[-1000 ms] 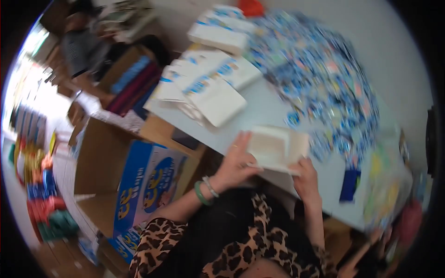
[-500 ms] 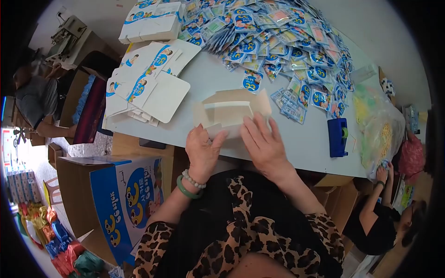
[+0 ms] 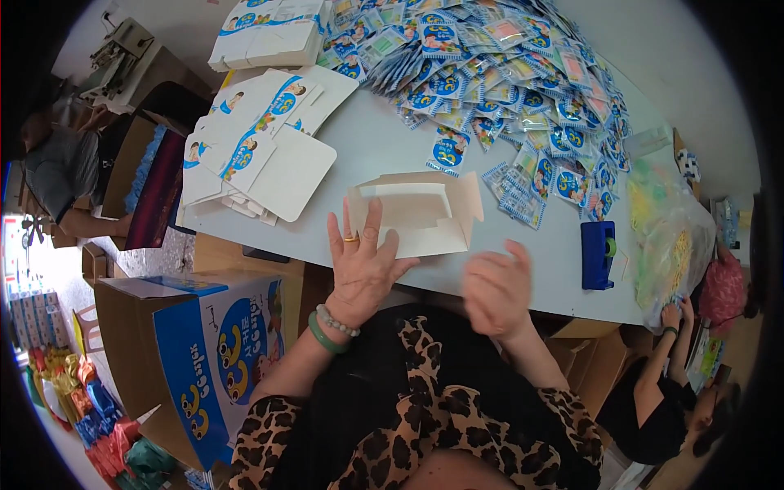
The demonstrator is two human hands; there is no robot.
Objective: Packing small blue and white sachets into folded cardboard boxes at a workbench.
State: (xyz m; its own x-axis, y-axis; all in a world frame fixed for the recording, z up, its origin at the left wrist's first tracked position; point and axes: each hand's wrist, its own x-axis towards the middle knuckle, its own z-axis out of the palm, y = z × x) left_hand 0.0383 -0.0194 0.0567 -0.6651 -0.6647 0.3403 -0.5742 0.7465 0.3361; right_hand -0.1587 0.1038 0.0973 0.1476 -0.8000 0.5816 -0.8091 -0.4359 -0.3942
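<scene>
A small white carton (image 3: 445, 239) stands open on the table in front of me, its flaps raised and its inside bare. My left hand (image 3: 362, 265) is at its left end, fingers spread and the fingertips reaching over its near left edge; a ring is on one finger. My right hand (image 3: 498, 292) hovers apart from the carton near the table's front edge. It is blurred, with the fingers loosely bent, the thumb apart and nothing visible in it. Beyond the carton lie a small blue-and-white packet (image 3: 450, 150) and several more packets (image 3: 520, 198).
A heap of packets (image 3: 490, 90) covers the far table. Flattened cartons (image 3: 298, 175) and a carton stack (image 3: 265, 45) lie left. At right are a blue tape dispenser (image 3: 598, 255) and a clear bag (image 3: 665, 237). A large box (image 3: 175, 343) stands lower left. Two other people sit nearby.
The carton was between both hands; now it rests on the table. My right hand has let go and drawn back toward me. My left hand's fingers have spread at the carton's left end.
</scene>
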